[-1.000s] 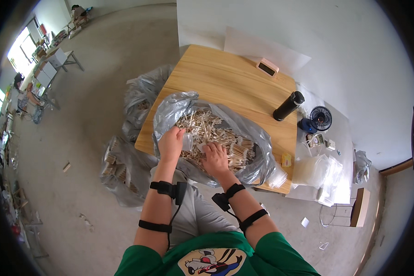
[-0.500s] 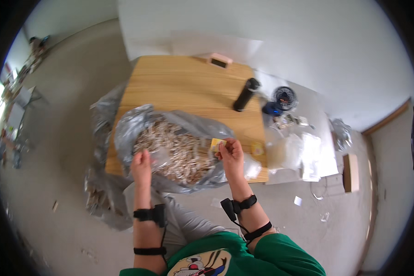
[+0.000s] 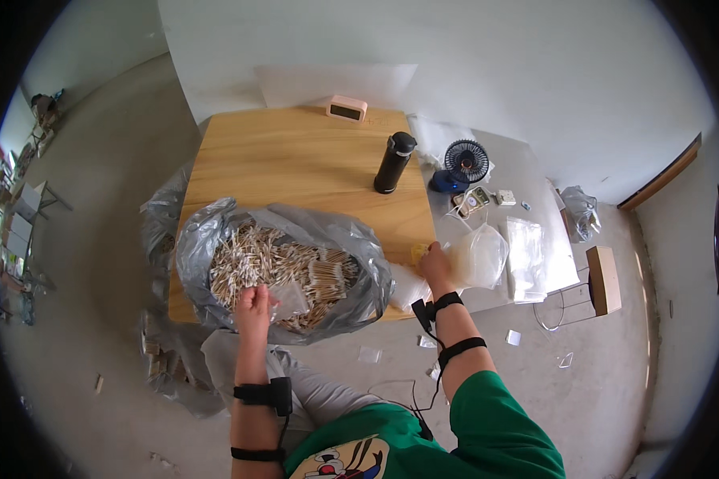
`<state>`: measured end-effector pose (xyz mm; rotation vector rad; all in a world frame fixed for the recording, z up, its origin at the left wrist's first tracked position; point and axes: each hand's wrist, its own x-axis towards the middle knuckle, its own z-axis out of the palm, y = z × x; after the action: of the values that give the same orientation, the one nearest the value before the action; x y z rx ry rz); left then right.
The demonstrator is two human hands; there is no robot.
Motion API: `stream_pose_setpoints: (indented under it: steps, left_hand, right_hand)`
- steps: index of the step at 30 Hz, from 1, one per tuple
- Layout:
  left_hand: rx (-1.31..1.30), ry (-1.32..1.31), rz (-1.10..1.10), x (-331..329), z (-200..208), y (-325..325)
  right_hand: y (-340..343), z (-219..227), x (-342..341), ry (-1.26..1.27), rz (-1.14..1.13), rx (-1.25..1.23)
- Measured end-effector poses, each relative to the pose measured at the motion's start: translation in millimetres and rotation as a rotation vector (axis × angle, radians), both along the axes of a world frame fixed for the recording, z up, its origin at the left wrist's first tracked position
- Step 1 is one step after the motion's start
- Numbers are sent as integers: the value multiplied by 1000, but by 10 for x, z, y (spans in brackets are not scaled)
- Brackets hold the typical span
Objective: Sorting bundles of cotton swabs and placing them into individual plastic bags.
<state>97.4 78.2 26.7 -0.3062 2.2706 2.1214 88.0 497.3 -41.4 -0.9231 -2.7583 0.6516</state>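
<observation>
Swabs (image 3: 248, 254) are filling a grey bag (image 3: 375, 275) along the surface (image 3: 303, 160)'s near-left corner | left hand (image 3: 253, 309) is pinching a clear pouch (image 3: 291, 300) above them, fingers nearly together | right hand (image 3: 436, 268) is meeting a yellow packet (image 3: 418, 253) by the right edge; cannot tell its opening or hold

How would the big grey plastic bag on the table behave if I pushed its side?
The grey bag would probably buckle rather than push back, as its thin wall is creased and slumped. The swabs lie loose in its wide-open mouth, so they'd likely shift and might spill if it tilts. It seems unlikely to roll: it sits low and broad.
</observation>
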Motion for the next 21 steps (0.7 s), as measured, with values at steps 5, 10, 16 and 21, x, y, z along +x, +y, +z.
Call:
stream_pose_setpoints:
  steps: [5, 10, 16, 21]
  left_hand:
    - [-64, -66, -194, 140, 286, 446]
    - [-49, 79, -433, 242, 375, 1115]
    - [-278, 240, -576, 371, 226, 1568]
    - [-728, 973, -758, 284, 332, 1700]
  right_hand:
    - [-430, 552, 110, -12, 25, 245]
    - [-1074, 1093, 814, 437, 372, -425]
    - [-1080, 722, 1208, 459, 205, -936]
    - [-603, 495, 1090, 642, -236, -745]
